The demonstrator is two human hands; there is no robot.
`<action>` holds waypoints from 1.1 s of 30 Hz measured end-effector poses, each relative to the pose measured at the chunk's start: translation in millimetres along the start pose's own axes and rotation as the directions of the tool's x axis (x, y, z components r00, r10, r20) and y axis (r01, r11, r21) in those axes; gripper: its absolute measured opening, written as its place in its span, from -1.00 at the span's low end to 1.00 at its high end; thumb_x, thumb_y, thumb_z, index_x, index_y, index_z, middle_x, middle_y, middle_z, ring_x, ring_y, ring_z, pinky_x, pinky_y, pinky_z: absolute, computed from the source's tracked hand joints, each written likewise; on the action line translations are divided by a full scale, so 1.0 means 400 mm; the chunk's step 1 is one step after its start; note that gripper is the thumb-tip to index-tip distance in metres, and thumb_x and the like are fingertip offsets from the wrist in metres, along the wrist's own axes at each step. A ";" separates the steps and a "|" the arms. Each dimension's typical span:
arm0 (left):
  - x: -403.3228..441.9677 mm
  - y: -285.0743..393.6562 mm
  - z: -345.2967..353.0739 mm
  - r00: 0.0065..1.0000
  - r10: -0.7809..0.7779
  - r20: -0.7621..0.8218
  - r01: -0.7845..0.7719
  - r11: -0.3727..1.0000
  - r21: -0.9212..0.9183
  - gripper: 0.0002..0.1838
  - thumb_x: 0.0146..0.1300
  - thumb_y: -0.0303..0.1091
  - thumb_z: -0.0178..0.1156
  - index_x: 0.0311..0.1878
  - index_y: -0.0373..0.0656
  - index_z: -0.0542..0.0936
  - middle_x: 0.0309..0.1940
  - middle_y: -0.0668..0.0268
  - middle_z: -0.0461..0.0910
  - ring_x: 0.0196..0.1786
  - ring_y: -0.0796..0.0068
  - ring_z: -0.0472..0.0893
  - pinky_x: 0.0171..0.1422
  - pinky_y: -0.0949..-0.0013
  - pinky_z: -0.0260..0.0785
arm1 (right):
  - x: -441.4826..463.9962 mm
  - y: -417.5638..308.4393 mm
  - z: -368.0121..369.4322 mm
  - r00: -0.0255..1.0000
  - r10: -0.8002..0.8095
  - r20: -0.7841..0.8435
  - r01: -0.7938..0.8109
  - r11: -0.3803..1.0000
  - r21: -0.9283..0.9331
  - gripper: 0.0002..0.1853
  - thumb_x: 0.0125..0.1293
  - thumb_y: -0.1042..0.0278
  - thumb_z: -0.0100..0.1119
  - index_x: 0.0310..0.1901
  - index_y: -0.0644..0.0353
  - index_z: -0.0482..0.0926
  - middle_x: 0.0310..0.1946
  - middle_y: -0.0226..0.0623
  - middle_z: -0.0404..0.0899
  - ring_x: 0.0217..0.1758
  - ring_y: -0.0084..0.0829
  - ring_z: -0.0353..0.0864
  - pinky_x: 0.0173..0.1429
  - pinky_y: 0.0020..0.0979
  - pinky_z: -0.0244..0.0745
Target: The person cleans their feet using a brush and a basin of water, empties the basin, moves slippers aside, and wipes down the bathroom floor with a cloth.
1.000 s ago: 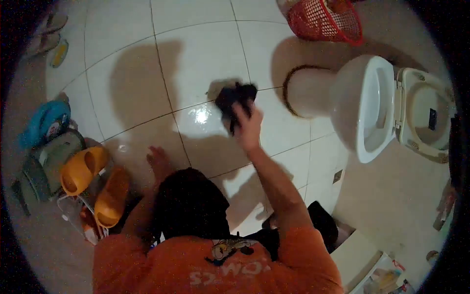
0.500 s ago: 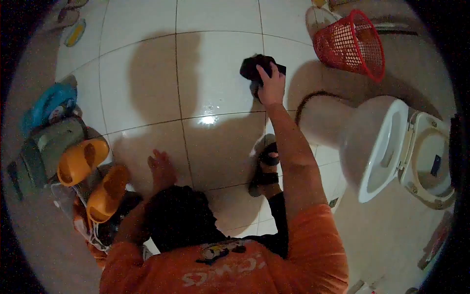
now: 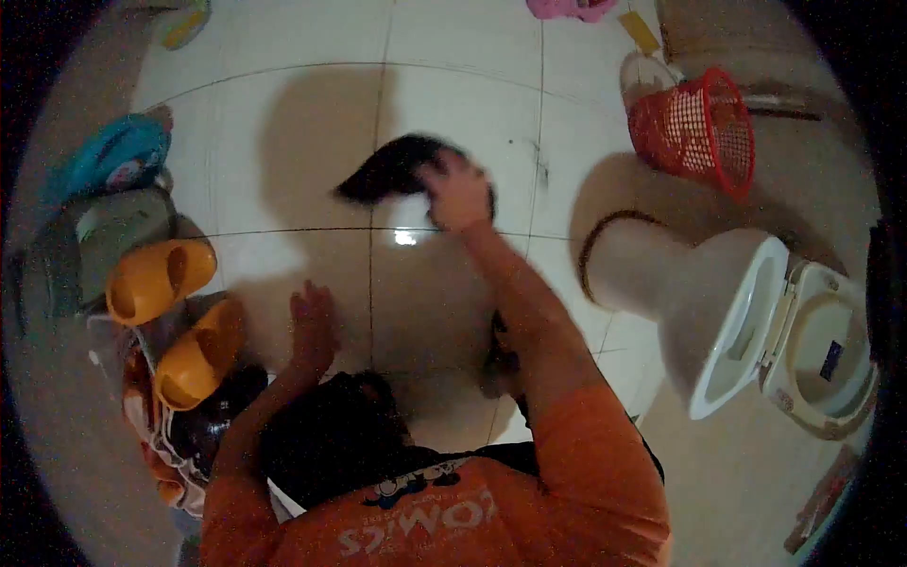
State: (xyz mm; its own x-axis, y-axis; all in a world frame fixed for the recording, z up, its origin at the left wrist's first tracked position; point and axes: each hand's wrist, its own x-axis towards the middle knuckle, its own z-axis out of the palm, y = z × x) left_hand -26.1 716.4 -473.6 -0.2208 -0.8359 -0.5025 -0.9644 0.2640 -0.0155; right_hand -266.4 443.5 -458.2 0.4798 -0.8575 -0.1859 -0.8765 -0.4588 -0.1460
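Observation:
My right hand (image 3: 461, 192) presses a dark, bunched cloth (image 3: 389, 170) against the white tiled floor (image 3: 463, 94). Its fingers are over the cloth's right part, and the cloth's other end stretches out to the left. Motion blurs both a little. Above my bent leg, my left hand (image 3: 314, 326) is open with fingers extended and holds nothing; I cannot tell whether it touches the leg or the floor. Orange slippers (image 3: 161, 281) lie to the left of this hand.
A white toilet (image 3: 718, 312) with raised lid stands at right, below a red basket (image 3: 694, 128) on its side. Blue (image 3: 118, 156) and grey-green items line the left edge. A pink object (image 3: 572, 8) shows at the top. Dark smudges (image 3: 540, 165) mark the floor.
My right hand has swept the cloth leftward across the tiles, and smudges show near where it was. The left hand stays open near my leg. The whole view has shifted slightly.

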 end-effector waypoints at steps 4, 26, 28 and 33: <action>0.003 0.003 -0.003 0.999 -0.028 0.015 0.027 0.996 0.079 -0.16 0.17 -0.10 0.11 0.42 -0.38 0.10 0.44 -0.10 0.03 0.48 -0.28 -0.06 0.51 -0.23 -0.21 | 0.116 0.193 -0.101 0.985 0.015 -0.171 -0.013 1.000 0.013 -0.39 -0.11 0.42 0.34 0.10 -0.16 0.55 0.14 -0.15 0.42 0.04 -0.03 0.42 0.10 -0.13 0.47; 0.024 0.025 0.016 0.994 -0.034 -0.099 0.038 0.998 0.042 -0.49 0.22 -0.28 0.02 0.23 -0.30 0.44 0.28 0.09 0.33 0.42 -0.06 0.18 0.36 -0.33 -0.01 | 0.008 -0.423 0.063 0.925 -0.379 0.026 0.374 0.920 0.117 -0.10 -0.10 -0.27 0.38 0.36 -0.38 0.28 0.44 -0.11 0.05 0.47 0.10 0.02 0.26 0.46 0.01; 0.021 0.011 -0.010 0.999 -0.013 -0.046 0.015 0.999 0.040 -0.48 0.22 -0.30 0.01 0.24 -0.31 0.43 0.28 0.09 0.33 0.41 -0.06 0.18 0.35 -0.31 0.01 | -0.018 -0.421 0.086 0.895 -0.442 -0.053 0.445 0.894 0.059 -0.11 -0.11 -0.22 0.41 0.35 -0.42 0.29 0.43 -0.11 0.06 0.43 0.11 0.08 0.22 0.46 0.06; 0.018 0.003 -0.014 0.995 -0.019 -0.093 0.023 0.999 0.043 -0.45 0.23 -0.30 0.00 0.28 -0.32 0.38 0.28 0.04 0.32 0.40 -0.07 0.20 0.33 -0.27 0.07 | 0.118 -0.395 0.043 0.920 -0.391 0.024 0.391 0.920 0.011 -0.15 -0.09 -0.15 0.41 0.33 -0.43 0.31 0.42 -0.19 0.08 0.41 0.06 0.12 0.26 0.35 0.09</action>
State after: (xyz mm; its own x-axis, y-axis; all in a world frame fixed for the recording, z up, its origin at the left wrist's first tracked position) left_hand -29.7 707.8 -472.4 -0.2151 -0.8820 -0.4194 -0.9620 0.2653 -0.0646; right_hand -104.7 479.5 -460.6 0.7854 -0.6036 -0.1373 -0.6184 -0.7550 -0.2182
